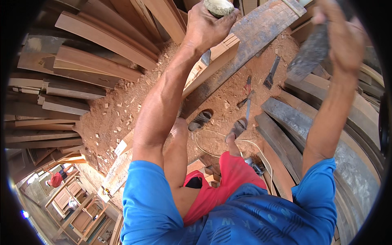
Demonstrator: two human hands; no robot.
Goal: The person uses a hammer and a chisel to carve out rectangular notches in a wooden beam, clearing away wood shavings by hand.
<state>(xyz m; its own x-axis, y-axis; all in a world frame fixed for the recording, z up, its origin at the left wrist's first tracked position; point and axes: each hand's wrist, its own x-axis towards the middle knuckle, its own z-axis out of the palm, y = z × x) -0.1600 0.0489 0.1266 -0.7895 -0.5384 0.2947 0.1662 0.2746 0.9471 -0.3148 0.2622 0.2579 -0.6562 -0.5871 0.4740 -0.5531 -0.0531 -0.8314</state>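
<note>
My left hand [207, 29] is closed around a chisel with a pale, round-topped handle [219, 6]. Its steel blade [206, 57] points down at the notched wooden beam [212, 72], which lies along a dusty, worn plank [261, 24]. My right hand [342, 43] is raised at the upper right, gripping a dark, heavy block-like mallet [306, 55], blurred by motion. Below it on the sawdust lie a wide flat-bladed tool [272, 73], a red-handled tool [248, 83] and a long thin metal blade [248, 109].
Stacked boards [106, 36] line the left, more planks [298, 126] the right. My sandalled feet [239, 127] stand among wood chips beside a pale cord [259, 147] and a power tool [255, 167]. A person in red [56, 179] is far back at lower left, among wooden frames [81, 216].
</note>
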